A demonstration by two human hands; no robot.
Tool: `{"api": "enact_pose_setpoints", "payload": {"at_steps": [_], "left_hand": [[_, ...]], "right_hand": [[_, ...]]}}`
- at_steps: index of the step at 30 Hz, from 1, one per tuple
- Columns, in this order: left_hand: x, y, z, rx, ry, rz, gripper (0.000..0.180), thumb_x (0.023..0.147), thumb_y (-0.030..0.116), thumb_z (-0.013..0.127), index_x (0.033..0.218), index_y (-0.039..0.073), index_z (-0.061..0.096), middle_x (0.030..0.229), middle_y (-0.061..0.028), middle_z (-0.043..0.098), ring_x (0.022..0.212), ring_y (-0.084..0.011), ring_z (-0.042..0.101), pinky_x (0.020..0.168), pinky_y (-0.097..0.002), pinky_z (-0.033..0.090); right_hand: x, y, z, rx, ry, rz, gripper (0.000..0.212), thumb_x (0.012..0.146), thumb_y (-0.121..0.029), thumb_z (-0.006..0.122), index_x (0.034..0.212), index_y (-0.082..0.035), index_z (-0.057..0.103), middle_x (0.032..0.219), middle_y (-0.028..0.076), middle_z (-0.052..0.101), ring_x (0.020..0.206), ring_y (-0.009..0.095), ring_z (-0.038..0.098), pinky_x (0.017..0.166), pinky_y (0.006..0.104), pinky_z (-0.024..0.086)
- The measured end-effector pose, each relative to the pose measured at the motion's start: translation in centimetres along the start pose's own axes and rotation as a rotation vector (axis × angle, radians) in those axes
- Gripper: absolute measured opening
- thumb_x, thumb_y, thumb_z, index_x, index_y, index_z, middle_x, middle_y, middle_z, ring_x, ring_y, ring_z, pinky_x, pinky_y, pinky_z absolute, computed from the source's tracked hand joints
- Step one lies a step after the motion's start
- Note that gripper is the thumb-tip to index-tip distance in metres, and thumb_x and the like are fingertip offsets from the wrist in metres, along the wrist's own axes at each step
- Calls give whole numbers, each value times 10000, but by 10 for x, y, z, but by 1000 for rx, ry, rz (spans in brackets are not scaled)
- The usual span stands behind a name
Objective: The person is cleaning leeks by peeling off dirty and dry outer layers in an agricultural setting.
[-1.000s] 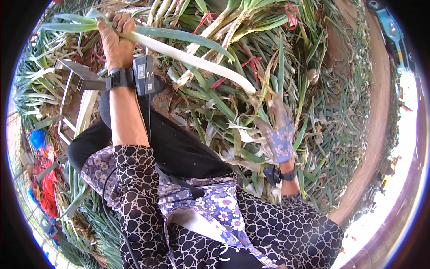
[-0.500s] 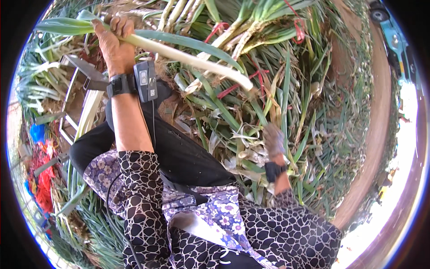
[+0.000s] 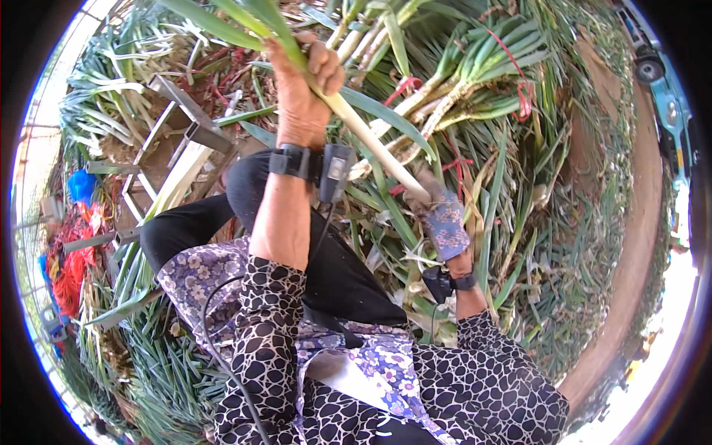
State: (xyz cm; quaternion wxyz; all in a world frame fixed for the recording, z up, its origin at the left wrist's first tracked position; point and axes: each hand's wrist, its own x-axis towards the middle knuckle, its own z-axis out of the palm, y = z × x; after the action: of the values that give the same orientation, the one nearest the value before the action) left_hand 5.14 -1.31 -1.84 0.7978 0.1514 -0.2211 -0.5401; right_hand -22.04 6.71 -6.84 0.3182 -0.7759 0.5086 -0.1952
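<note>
Spreading across centre and right: leek heap (image 3: 549, 259). Metal frame (image 3: 210, 139) left of centre. Bundle (image 3: 475, 81) lying on heap, beyond leek (image 3: 382, 152). Leek slants across centre, leaves up-left, white root end down-right. Left hand (image 3: 300, 111) bare, fingers clenched round stem just below leaves. Gloved right hand (image 3: 445, 222) at root end, fingers blurred; cannot tell whether grasping. Red tie (image 3: 525, 90) on bundle, near its leaves.

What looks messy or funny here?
The loose leaves strewn beside the right hand look messy, because they lie tangled, unlike the bundle above with red string. Also a bit odd: the right hand wears a glove, while the left hand, gripping a leek-like stalk, is ungloved.
</note>
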Motion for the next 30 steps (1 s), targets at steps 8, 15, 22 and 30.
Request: {"api": "enact_pose_setpoints", "payload": {"at_steps": [8, 15, 22, 30], "left_hand": [[-27, -31, 20, 166, 65, -199, 490, 855, 622, 460, 827, 139, 534, 535, 75, 345, 420, -41, 296, 336, -202, 241], [-16, 12, 12, 61, 224, -71, 521, 873, 641, 403, 810, 131, 486, 551, 68, 316, 446, -44, 294, 360, -194, 246], [-29, -17, 32, -10, 189, -120, 507, 857, 646, 442, 865, 138, 444, 581, 68, 329, 445, -50, 306, 376, -214, 257], [-87, -64, 74, 59, 154, -313, 226, 910, 257, 587, 967, 109, 426, 627, 44, 395, 507, -63, 412, 383, -214, 357]], "right_hand": [[-99, 119, 65, 35, -40, 198, 207, 808, -166, 628, 985, -60, 632, 912, 112, 653, 852, 289, 619, 737, 370, 476], [-154, 158, -9, 63, 243, 396, 388, 908, -293, 559, 1162, 0, 555, 985, 63, 623, 719, 111, 573, 628, 252, 472], [-78, 42, -6, 40, 18, 53, 287, 885, -154, 566, 1137, -18, 545, 784, 59, 561, 652, 144, 512, 583, 300, 448], [-20, -73, -15, 283, 187, 263, 263, 852, -112, 594, 1062, 37, 540, 827, 132, 549, 724, 202, 503, 672, 318, 439]]}}
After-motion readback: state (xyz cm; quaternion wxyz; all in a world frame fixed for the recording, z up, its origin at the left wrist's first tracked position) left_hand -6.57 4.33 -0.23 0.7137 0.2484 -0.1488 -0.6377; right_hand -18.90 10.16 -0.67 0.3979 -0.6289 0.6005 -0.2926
